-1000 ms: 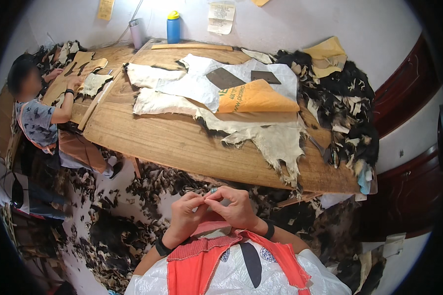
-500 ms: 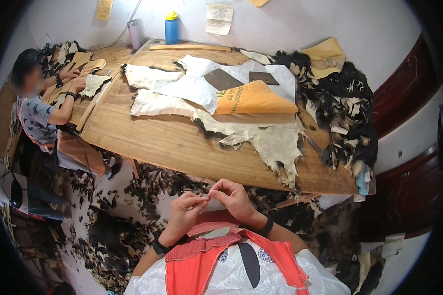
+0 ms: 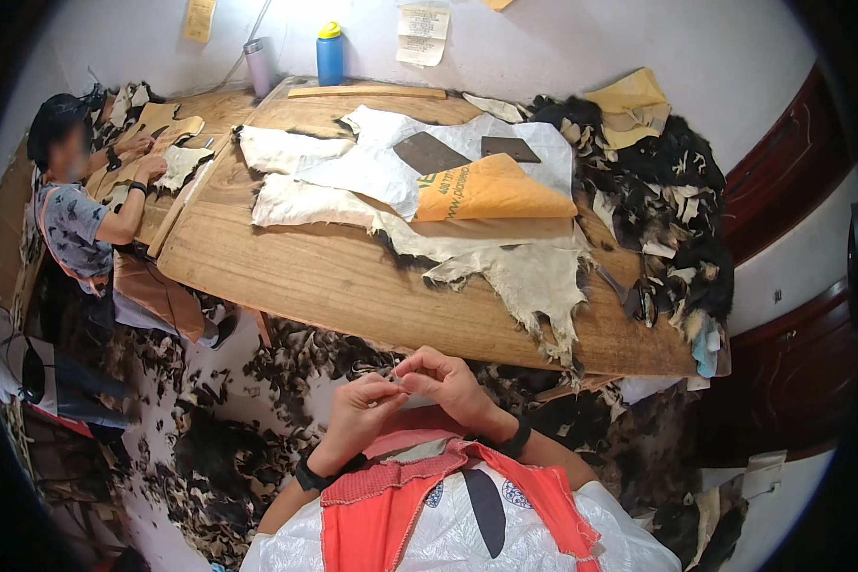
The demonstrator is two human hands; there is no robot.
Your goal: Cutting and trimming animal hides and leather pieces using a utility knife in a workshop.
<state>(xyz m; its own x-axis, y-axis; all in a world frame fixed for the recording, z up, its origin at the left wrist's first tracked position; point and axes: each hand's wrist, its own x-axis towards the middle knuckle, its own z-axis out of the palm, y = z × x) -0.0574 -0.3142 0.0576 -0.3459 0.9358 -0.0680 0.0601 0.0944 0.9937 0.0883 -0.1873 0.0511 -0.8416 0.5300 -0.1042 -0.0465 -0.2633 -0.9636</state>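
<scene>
My left hand (image 3: 360,412) and my right hand (image 3: 448,383) meet in front of my body, short of the table's near edge. The fingertips of both are pinched together and touch. Between them is something small and thin that I cannot make out. On the wooden table (image 3: 286,272) beyond lies a pale hide (image 3: 510,272) with ragged edges, its dark fur showing at the rim. White sheeting (image 3: 362,176) and an orange printed sheet (image 3: 496,194) cover part of it. Two dark flat pattern pieces (image 3: 439,153) rest on the sheeting.
At the left, a co-worker (image 3: 86,210) handles a pale hide piece (image 3: 181,167). Dark fur scraps (image 3: 682,191) heap along the table's right end, with scissors (image 3: 644,300) beside them. A blue bottle (image 3: 330,59) and a lilac tumbler (image 3: 257,67) stand by the wall. Offcuts (image 3: 219,448) litter the floor.
My two hands, still pinched together, have shifted slightly to the left. The co-worker's head has lifted a little. The things on the table lie as before.
</scene>
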